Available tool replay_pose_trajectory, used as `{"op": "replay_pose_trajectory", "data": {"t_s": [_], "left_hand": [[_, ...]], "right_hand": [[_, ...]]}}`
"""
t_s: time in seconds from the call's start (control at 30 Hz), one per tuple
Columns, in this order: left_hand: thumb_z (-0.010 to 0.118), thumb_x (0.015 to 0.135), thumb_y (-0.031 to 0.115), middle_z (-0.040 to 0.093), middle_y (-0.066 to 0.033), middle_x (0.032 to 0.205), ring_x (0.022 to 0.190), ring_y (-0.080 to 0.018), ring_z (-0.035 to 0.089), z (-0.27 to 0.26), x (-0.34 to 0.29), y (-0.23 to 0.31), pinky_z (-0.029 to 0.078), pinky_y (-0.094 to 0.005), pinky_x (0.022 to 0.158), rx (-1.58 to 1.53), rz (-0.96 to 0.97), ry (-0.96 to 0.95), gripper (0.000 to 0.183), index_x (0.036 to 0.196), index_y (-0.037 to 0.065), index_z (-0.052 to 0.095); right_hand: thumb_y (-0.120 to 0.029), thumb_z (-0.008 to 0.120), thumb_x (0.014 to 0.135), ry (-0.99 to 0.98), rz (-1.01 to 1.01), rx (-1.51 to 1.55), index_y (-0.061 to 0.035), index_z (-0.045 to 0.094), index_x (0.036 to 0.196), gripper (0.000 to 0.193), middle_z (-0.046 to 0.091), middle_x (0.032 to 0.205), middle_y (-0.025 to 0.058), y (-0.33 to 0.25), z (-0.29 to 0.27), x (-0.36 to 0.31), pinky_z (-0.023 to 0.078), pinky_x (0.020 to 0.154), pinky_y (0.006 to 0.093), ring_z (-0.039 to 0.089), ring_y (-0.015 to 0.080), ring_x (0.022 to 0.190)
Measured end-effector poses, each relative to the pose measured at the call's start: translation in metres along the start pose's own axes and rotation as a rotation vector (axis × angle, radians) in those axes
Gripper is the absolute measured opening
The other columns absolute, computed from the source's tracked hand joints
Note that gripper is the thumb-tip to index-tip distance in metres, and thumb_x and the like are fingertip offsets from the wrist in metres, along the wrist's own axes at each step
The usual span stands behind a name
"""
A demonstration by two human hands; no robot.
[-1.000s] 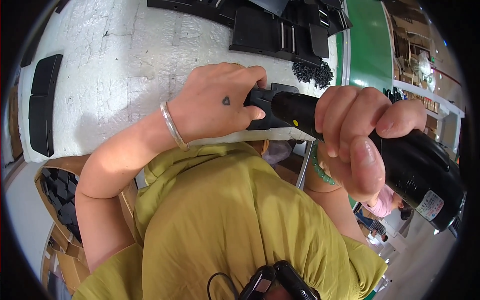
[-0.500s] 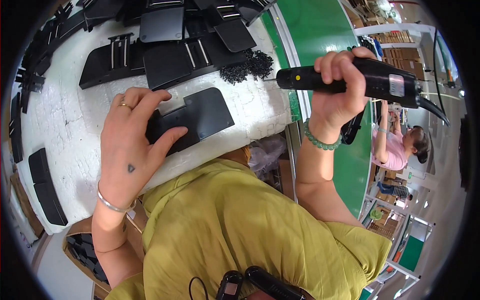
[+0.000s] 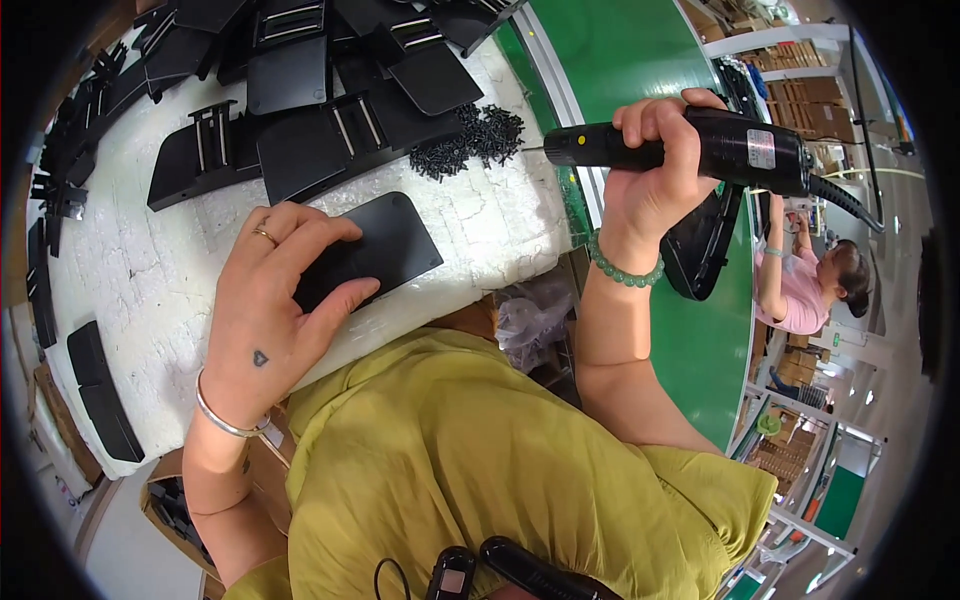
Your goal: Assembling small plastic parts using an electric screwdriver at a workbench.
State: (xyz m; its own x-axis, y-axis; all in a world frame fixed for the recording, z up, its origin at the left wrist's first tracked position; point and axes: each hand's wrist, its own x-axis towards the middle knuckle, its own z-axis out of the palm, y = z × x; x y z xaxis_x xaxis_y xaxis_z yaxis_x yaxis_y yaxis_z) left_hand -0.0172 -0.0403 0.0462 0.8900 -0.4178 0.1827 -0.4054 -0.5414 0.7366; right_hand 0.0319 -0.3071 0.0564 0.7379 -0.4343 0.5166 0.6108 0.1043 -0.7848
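My left hand [image 3: 275, 300] rests at the left end of a flat black plastic plate [image 3: 390, 238] with rounded corners. Its fingers lie at the far side and its thumb at the near side, gripping the plate on the white foam-covered surface [image 3: 480, 240]. Part of the plate is hidden under the fingers. Raised to the right, my right hand [image 3: 655, 155] is wrapped round a black electric screwdriver [image 3: 735, 150]. The thin bit points left, toward a heap of small black screws [image 3: 465, 140], just short of it.
Black plastic assemblies with metal rods [image 3: 340, 125] crowd the far side. A narrow black part [image 3: 103, 390] lies at the left edge. Right of the foam runs a green tabletop [image 3: 640, 50], with a black shell-like piece [image 3: 700, 245] on it. A person in pink [image 3: 800, 285] sits beyond.
My left fingers have come down onto the plate and cover its notched side. The screwdriver stays in my right hand, its bit nearer the screws. The whole view has shifted slightly.
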Motion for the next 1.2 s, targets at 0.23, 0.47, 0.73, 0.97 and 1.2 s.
{"op": "replay_pose_trajectory", "data": {"t_s": [0.23,0.47,0.73,0.97,1.2], "left_hand": [[0.072,0.064,0.010,0.054,-0.0108,0.087,0.084,-0.0286,0.050,0.005,0.003,0.001,0.042,-0.0337,0.073,-0.023,0.005,-0.031,0.031,0.091,0.001,0.060],[0.072,0.065,0.011,0.055,-0.0104,0.087,0.084,-0.0279,0.050,0.008,0.010,-0.001,0.042,-0.0334,0.072,-0.042,-0.005,-0.080,0.031,0.092,0.001,0.060],[0.072,0.067,0.012,0.060,-0.0075,0.083,0.084,-0.0262,0.052,0.044,0.075,0.001,0.044,-0.0329,0.071,-0.063,0.319,0.095,0.025,0.090,0.005,0.064],[0.071,0.067,0.017,0.061,-0.0024,0.079,0.083,-0.0220,0.054,0.070,0.099,-0.005,0.047,-0.0318,0.068,-0.024,0.556,0.223,0.015,0.078,0.007,0.065],[0.076,0.058,0.021,0.062,-0.0003,0.074,0.080,-0.0218,0.056,0.060,0.095,-0.003,0.048,-0.0289,0.063,0.030,0.571,0.248,0.023,0.072,0.008,0.062]], "right_hand": [[0.006,0.051,0.071,0.037,-0.053,0.002,0.0031,0.044,0.093,0.023,0.047,0.061,0.0063,0.012,-0.007,0.010,0.042,0.048,0.0294,0.044,0.0142,0.048],[0.005,0.050,0.072,0.060,-0.028,0.020,0.0023,0.044,0.093,0.023,0.045,0.061,0.0067,0.007,-0.006,0.009,0.042,0.050,0.0303,0.044,0.0152,0.048],[-0.011,0.050,0.077,-0.086,-0.020,0.263,-0.0103,0.047,0.102,0.025,0.041,0.062,-0.0006,-0.036,-0.002,-0.001,0.035,0.057,0.0297,0.039,0.0123,0.052],[-0.008,0.050,0.076,-0.118,-0.039,0.320,-0.0073,0.053,0.099,0.023,0.040,0.062,-0.0024,-0.049,0.006,-0.008,0.035,0.059,0.0265,0.039,0.0080,0.054],[-0.009,0.051,0.075,-0.210,-0.074,0.370,-0.0059,0.053,0.100,0.025,0.040,0.060,-0.0042,-0.057,0.012,-0.008,0.036,0.058,0.0251,0.040,0.0062,0.051]]}}
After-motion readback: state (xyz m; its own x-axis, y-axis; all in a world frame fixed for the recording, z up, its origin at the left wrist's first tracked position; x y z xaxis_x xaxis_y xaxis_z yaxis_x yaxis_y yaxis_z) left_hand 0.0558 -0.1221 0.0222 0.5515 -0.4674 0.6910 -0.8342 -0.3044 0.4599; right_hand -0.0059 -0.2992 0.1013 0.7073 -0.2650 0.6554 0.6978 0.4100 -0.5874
